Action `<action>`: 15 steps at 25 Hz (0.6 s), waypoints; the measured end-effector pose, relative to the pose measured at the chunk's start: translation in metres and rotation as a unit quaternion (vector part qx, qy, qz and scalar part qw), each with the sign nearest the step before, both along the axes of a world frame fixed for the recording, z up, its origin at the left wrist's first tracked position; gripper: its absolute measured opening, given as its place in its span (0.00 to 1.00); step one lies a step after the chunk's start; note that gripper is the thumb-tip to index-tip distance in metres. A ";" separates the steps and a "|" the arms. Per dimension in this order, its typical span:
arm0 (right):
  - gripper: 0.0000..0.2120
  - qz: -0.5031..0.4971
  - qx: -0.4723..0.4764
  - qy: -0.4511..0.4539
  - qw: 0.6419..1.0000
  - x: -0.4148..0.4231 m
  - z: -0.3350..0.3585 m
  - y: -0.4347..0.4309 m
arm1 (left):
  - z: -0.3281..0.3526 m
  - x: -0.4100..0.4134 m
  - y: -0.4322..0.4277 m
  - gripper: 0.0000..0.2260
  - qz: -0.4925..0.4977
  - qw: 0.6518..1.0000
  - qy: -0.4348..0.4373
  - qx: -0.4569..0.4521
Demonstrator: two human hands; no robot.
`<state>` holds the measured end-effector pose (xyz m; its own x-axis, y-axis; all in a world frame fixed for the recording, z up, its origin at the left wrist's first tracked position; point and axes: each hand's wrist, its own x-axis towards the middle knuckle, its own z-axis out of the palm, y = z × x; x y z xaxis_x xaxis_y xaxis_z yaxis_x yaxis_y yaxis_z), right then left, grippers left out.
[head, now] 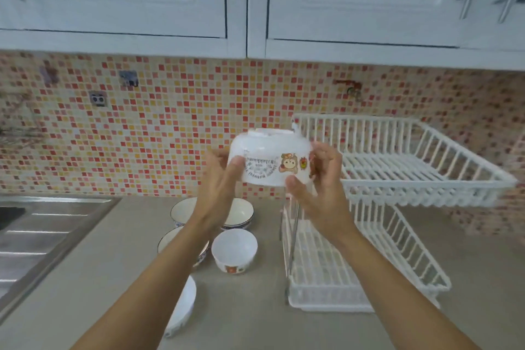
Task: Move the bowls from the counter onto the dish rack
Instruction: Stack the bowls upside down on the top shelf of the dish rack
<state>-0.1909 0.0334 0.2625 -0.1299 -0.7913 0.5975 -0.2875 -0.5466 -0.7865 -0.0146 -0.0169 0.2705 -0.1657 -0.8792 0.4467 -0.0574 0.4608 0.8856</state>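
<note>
Glossy white bowl [270, 156], white coated-wire dish rack [397, 167], matt counter [255, 307], brushed-metal sink [42, 230]

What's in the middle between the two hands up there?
In the head view, a white bowl with a cartoon sticker, turned upside down, sits between the left hand and the right hand; both grip it.

Both forearms and hands [318, 179] are bare, with no sleeves.

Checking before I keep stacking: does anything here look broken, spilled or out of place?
Nothing stands out. The white bowl held upside down by the left hand and right hand looks intact, the dish rack stands level, and the counter shows no spills.
</note>
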 end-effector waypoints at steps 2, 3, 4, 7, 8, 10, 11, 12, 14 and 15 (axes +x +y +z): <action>0.41 -0.017 -0.014 0.014 1.000 -0.033 0.024 -0.001 | 0.026 -0.027 -0.005 0.19 -0.046 0.998 -0.024 -0.030; 0.42 -0.030 -0.019 0.025 0.999 -0.050 0.034 -0.003 | 0.037 -0.040 -0.009 0.21 -0.070 0.996 -0.043 -0.045; 0.42 -0.042 -0.023 0.037 0.998 -0.067 0.044 -0.006 | 0.046 -0.056 -0.015 0.23 -0.085 0.992 -0.062 -0.062; 0.42 -0.064 -0.014 0.067 0.996 -0.110 0.061 -0.016 | 0.064 -0.102 -0.040 0.33 -0.057 0.989 -0.104 -0.093; 0.43 -0.068 -0.002 0.081 0.994 -0.127 0.061 -0.023 | 0.070 -0.119 -0.047 0.34 -0.031 0.989 -0.123 -0.075; 0.50 -0.094 0.038 0.117 0.988 -0.163 0.059 -0.040 | 0.077 -0.153 -0.059 0.34 -0.011 0.985 -0.168 -0.034; 0.55 -0.110 0.068 0.141 0.982 -0.180 0.057 -0.049 | 0.078 -0.169 -0.062 0.32 -0.021 0.983 -0.182 -0.023; 0.58 -0.120 0.101 0.168 0.973 -0.195 0.055 -0.058 | 0.078 -0.183 -0.062 0.29 -0.026 0.982 -0.188 -0.017; 0.57 -0.116 0.139 0.234 0.955 -0.216 0.051 -0.078 | 0.074 -0.208 -0.069 0.24 -0.014 0.980 -0.197 0.002; 0.55 -0.108 0.146 0.264 0.947 -0.222 0.050 -0.086 | 0.071 -0.217 -0.076 0.22 0.005 0.976 -0.217 0.016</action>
